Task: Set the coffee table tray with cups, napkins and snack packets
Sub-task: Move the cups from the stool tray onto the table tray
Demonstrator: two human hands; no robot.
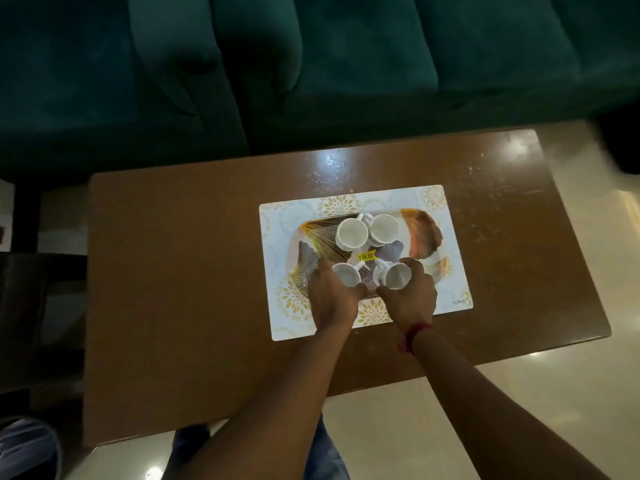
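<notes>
Tray (pixel 420 233) on one mat (pixel 453 278) holds four cups: two far cups (pixel 351 233) stand free; left hand (pixel 332 292) grips the near-left cup (pixel 346 273), right hand (pixel 410 296) grips the near-right cup (pixel 396 275).

Your counter (pixel 173 271): brown wood-look top, glossy, with glare patches. Cups (pixel 351 232): white, smooth, glazed like ceramic. Tray (pixel 420 233): glossy print. Placemat (pixel 450 271): smooth, matt. Sofa (pixel 346 64): green velvety cloth.

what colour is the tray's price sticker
Yellow; the price sticker shows best in the head view.

Dark green sofa (pixel 346 64), white gold-patterned placemat (pixel 275 230) on brown table (pixel 173 271), glossy floor tiles (pixel 519 410)
</notes>
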